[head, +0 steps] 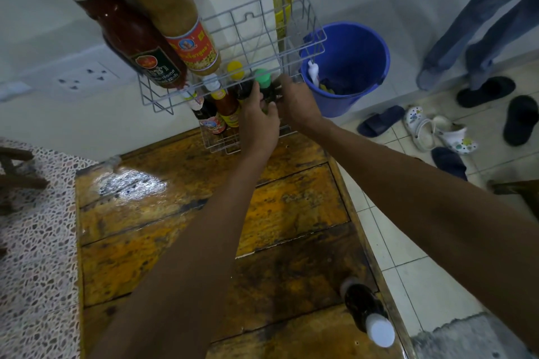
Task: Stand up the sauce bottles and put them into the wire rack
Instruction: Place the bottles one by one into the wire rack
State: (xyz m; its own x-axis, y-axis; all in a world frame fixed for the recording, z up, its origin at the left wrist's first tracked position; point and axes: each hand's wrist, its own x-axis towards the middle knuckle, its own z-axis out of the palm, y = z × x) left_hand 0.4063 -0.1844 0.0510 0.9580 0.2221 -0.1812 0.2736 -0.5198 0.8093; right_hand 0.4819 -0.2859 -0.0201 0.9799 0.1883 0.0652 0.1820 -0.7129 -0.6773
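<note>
The green-capped bottle, judged slick, rigid glass, is gripped at its body by fingers of both hands inside the wire rack.

Dim, bluish light; white glare on the worn yellow-brown wooden surface; wide-angle bending and soft blur at edges.

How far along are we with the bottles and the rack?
Well along. Two tall bottles stand in the wire rack on its upper tier, and smaller ones stand upright lower down. In hand: the left hand and right hand hold the green-capped bottle at the lower tier. Left: one dark white-capped bottle standing on the wooden table.
</note>
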